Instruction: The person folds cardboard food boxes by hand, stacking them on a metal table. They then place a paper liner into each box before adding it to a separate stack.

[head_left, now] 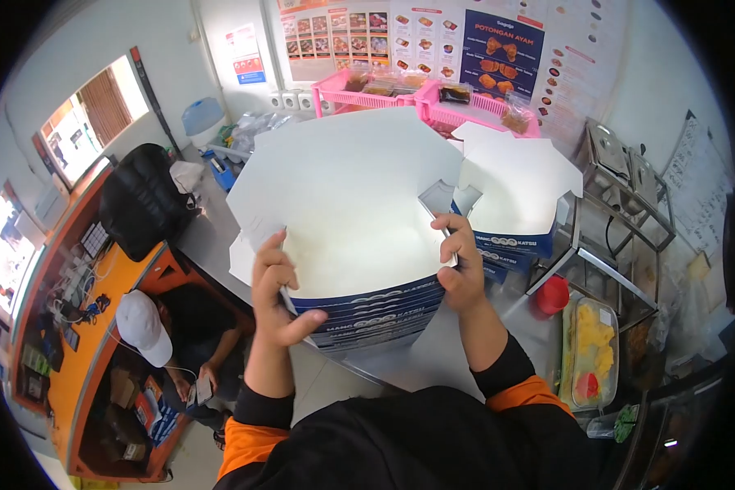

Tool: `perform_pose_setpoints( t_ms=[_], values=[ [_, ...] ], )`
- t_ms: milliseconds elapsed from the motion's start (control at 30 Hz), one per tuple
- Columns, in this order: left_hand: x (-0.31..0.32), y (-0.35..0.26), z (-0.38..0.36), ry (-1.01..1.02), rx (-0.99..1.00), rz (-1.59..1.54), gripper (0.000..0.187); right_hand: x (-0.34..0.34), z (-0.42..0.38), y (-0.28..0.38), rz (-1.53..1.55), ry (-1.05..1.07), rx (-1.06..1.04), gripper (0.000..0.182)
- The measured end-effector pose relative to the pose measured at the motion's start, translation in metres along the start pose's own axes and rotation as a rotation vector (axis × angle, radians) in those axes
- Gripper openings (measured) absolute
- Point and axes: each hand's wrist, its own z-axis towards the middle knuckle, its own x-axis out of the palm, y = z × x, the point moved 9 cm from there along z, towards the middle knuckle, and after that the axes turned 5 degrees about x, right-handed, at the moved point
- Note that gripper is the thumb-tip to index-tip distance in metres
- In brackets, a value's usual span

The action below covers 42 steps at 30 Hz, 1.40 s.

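Observation:
A stack of nested paper food boxes (376,314), white inside and dark blue outside with "MANG KATSU" print, stands in front of me with the top box's white lid (343,163) raised at the back. My left hand (274,290) grips the left wall of the top box, its fingers along the edge and its thumb against the blue front. At the right front corner, my right hand (459,265) has its fingers curled on the side wall. A second stack of open boxes (510,242) stands behind to the right.
Pink baskets (367,100) with packed items stand at the back. At the right are a metal rack (604,269), a red cup (552,295) and a plastic tub of yellow food (592,351). A seated person in a white cap (144,327) holds a phone below the orange counter (110,306).

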Motion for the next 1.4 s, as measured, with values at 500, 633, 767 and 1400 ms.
perform_pose_setpoints(
  t_ms=[500, 633, 767, 1400],
  values=[
    [-0.006, 0.001, -0.004, -0.014, 0.126, 0.12, 0.051, 0.002, 0.002, 0.012, -0.183, 0.068, -0.016, 0.034],
    [-0.005, -0.003, 0.002, 0.014, 0.072, 0.118, 0.056, -0.018, -0.003, 0.023, -0.391, -0.018, -0.054, 0.061],
    [-0.027, -0.023, 0.011, -0.145, 0.137, 0.04, 0.063, -0.099, -0.008, 0.031, -1.552, -0.268, 0.393, 0.063],
    [0.034, -0.041, 0.086, 0.033, -0.659, -0.268, 0.08, -0.013, 0.018, 0.172, -0.875, 0.039, -0.381, 0.015]
  ],
)
